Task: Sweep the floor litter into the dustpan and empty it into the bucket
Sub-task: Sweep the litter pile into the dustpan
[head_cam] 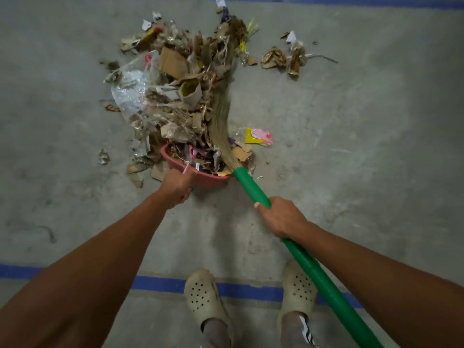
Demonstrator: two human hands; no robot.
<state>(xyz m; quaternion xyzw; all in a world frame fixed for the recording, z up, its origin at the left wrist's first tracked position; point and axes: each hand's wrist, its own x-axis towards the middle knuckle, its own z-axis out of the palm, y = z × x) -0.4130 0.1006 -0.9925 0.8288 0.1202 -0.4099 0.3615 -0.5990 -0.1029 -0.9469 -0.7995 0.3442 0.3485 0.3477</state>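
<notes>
Left hand (175, 188) curled round the back of the red dustpan (209, 179), its grip hidden under the fingers, pan mouth buried in the litter pile (170, 96) on the floor (364, 159), right hand (278, 218) wrapped round the green broom handle (324, 282), far end cut off below

The person's left forearm (100, 259) and right forearm (376, 267) are bare all the way to the frame's edge, and so are the left hand (175, 188) and the right hand (278, 217). The feet wear cream-coloured, rounded foam clogs, scuffed and dusty. The left clog (203, 297) and the right clog (298, 290) each have rows of small round holes across the toe cap. Grey socks rise from them. The left sock (216, 332) is plain, while the right sock (306, 330) has a black patch with white stripes.
</notes>
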